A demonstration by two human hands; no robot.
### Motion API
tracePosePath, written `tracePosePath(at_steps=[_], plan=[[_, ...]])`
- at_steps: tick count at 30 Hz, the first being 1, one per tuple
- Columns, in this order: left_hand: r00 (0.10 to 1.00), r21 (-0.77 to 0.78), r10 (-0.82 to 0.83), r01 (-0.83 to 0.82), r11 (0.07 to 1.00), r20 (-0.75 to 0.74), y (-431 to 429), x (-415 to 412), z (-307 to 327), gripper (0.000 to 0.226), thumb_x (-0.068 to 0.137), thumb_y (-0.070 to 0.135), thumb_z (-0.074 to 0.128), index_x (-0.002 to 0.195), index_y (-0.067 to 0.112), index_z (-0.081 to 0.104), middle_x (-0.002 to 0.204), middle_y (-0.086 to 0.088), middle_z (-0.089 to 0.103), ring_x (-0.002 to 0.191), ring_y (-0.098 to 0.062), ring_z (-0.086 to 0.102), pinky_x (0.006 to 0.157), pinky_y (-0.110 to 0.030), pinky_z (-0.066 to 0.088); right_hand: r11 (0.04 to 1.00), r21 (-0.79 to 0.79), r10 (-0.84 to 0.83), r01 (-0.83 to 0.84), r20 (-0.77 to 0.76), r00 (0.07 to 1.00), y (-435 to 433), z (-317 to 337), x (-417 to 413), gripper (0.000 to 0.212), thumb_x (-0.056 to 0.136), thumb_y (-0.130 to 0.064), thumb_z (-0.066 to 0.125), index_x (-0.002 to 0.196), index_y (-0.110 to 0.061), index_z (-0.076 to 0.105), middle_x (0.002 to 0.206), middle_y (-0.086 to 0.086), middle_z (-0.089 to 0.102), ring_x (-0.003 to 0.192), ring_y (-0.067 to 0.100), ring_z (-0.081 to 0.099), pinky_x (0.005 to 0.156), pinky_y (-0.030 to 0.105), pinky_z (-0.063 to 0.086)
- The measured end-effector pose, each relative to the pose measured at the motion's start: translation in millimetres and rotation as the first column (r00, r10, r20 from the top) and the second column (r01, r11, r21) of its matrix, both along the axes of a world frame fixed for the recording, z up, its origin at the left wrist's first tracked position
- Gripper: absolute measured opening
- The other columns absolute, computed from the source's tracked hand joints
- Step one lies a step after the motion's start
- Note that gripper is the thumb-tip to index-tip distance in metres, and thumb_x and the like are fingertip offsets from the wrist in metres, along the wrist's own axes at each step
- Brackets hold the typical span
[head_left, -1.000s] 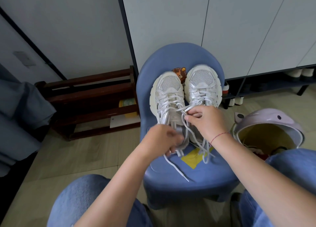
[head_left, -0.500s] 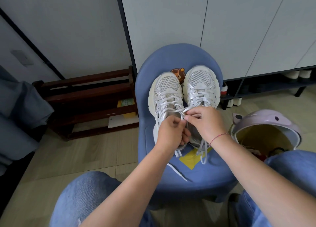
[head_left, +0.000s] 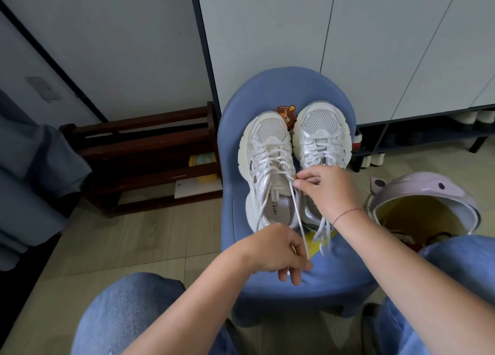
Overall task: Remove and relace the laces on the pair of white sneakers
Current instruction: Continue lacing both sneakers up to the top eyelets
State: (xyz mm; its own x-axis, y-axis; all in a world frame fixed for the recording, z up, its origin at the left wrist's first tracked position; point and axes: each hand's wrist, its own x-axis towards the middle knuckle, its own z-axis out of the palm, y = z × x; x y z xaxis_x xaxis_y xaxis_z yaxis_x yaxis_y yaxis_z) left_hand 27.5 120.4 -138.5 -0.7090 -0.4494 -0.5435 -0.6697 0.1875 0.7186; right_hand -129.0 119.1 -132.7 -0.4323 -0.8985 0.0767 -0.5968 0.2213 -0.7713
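Note:
Two white sneakers stand side by side, toes away from me, on a small blue chair point(head_left: 233, 167). The left sneaker point(head_left: 267, 151) has its lace point(head_left: 296, 207) running taut from the top eyelets toward me. My left hand point(head_left: 273, 250) grips that lace's near end over the chair's front. My right hand point(head_left: 326, 191) pinches the lace at the left sneaker's upper right eyelet and covers the heel of the right sneaker point(head_left: 321, 135). The right sneaker's loose lace ends point(head_left: 322, 234) hang below my right wrist.
A dark wooden rack point(head_left: 139, 156) stands left of the chair. A lilac helmet point(head_left: 417, 207) lies upside down at the right. White cabinet doors point(head_left: 348, 33) rise behind, with a low shoe shelf point(head_left: 428, 138) beneath. My denim-clad knees point(head_left: 128, 317) fill the bottom.
My left hand has drawn back from the eyelets toward me, pulling the left sneaker's lace out taut. My right hand has stayed at the eyelet.

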Motion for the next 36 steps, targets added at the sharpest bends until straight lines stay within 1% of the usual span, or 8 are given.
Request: tracePosePath(at_steps=[3, 6, 8, 12, 16, 22, 27, 36], plan=[[0.996, -0.02, 0.063, -0.064, 0.998, -0.056, -1, 1, 5, 0.022, 0.093, 0.027, 0.066, 0.074, 0.016, 0.065, 0.068, 0.003, 0.07, 0.046, -0.005, 0.051, 0.047, -0.014, 0.038, 1.0, 0.0, 0.009, -0.009, -0.007, 1.0, 1, 0, 0, 0.013, 0.084, -0.025, 0.071, 0.096, -0.02, 0.073, 0.078, -0.009, 0.066, 0.069, -0.001, 0.059, 0.062, 0.007, 0.04], [0.946, -0.086, 0.256, -0.277, 0.957, -0.198, -18, 7, 24, 0.03, 0.094, 0.034, 0.065, 0.072, 0.014, 0.067, 0.064, 0.001, 0.069, 0.041, -0.008, 0.047, 0.043, -0.014, 0.036, 0.999, 0.014, 0.053, -0.052, -0.025, 0.998, -3, 7, -1, 0.009, 0.083, -0.025, 0.071, 0.09, -0.02, 0.073, 0.074, -0.01, 0.067, 0.071, 0.004, 0.063, 0.069, 0.019, 0.05], [0.843, -0.142, 0.415, -0.483, 0.864, -0.344, -40, 12, 36, 0.035, 0.095, 0.034, 0.064, 0.067, 0.013, 0.065, 0.058, 0.001, 0.065, 0.04, -0.011, 0.046, 0.042, -0.016, 0.036, 0.997, -0.02, 0.08, -0.08, -0.037, 0.996, -11, 18, -5, 0.006, 0.082, -0.02, 0.072, 0.087, -0.017, 0.073, 0.072, -0.007, 0.068, 0.07, 0.007, 0.065, 0.076, 0.029, 0.053], [0.645, -0.218, 0.54, -0.727, 0.651, -0.541, -87, 9, 38, 0.024, 0.093, 0.028, 0.067, 0.072, 0.016, 0.066, 0.058, 0.008, 0.061, 0.044, -0.005, 0.049, 0.051, -0.022, 0.044, 0.983, -0.097, 0.14, -0.154, -0.135, 0.981, -35, 42, -16, 0.007, 0.083, -0.015, 0.071, 0.089, -0.016, 0.074, 0.069, -0.01, 0.063, 0.064, -0.001, 0.058, 0.071, 0.021, 0.051], [0.717, -0.326, 0.46, -0.668, 0.669, -0.524, -111, -5, 26, 0.004, 0.088, 0.023, 0.074, 0.087, 0.021, 0.07, 0.068, 0.009, 0.057, 0.054, -0.001, 0.047, 0.053, -0.009, 0.037, 0.964, -0.055, 0.244, -0.261, -0.208, 0.947, -58, 39, -20, 0.007, 0.083, -0.017, 0.07, 0.089, -0.019, 0.074, 0.076, -0.014, 0.063, 0.069, -0.003, 0.055, 0.066, 0.011, 0.041], [0.782, -0.477, 0.373, -0.608, 0.634, -0.5, -117, -19, 16, 0.008, 0.083, 0.025, 0.079, 0.088, 0.022, 0.073, 0.067, 0.013, 0.055, 0.059, 0.001, 0.051, 0.06, -0.014, 0.04, 0.96, -0.09, 0.239, -0.266, -0.237, 0.942, -71, 21, -21, 0.008, 0.078, -0.022, 0.076, 0.085, -0.021, 0.073, 0.078, -0.014, 0.058, 0.066, -0.001, 0.05, 0.066, 0.02, 0.043], [0.839, -0.633, 0.335, -0.544, 0.55, -0.429, -113, -22, 17, 0.01, 0.087, 0.024, 0.073, 0.088, 0.014, 0.073, 0.085, 0.004, 0.062, 0.076, -0.014, 0.058, 0.07, -0.029, 0.047, 0.958, -0.063, 0.245, -0.281, -0.33, 0.912, -77, 16, -13, 0.008, 0.081, -0.026, 0.073, 0.087, -0.021, 0.071, 0.081, -0.01, 0.059, 0.074, 0.008, 0.054, 0.069, 0.027, 0.047], [0.644, -0.358, 0.535, -0.757, 0.546, -0.547, -112, -5, 7, 0.015, 0.088, 0.019, 0.072, 0.075, 0.023, 0.066, 0.072, 0.01, 0.065, 0.06, 0.001, 0.055, 0.058, -0.007, 0.04, 0.954, -0.017, 0.28, -0.299, -0.308, 0.909, -76, 20, -18, 0.011, 0.088, -0.018, 0.065, 0.077, -0.018, 0.062, 0.082, -0.01, 0.057, 0.072, 0.004, 0.049, 0.073, 0.026, 0.046]])
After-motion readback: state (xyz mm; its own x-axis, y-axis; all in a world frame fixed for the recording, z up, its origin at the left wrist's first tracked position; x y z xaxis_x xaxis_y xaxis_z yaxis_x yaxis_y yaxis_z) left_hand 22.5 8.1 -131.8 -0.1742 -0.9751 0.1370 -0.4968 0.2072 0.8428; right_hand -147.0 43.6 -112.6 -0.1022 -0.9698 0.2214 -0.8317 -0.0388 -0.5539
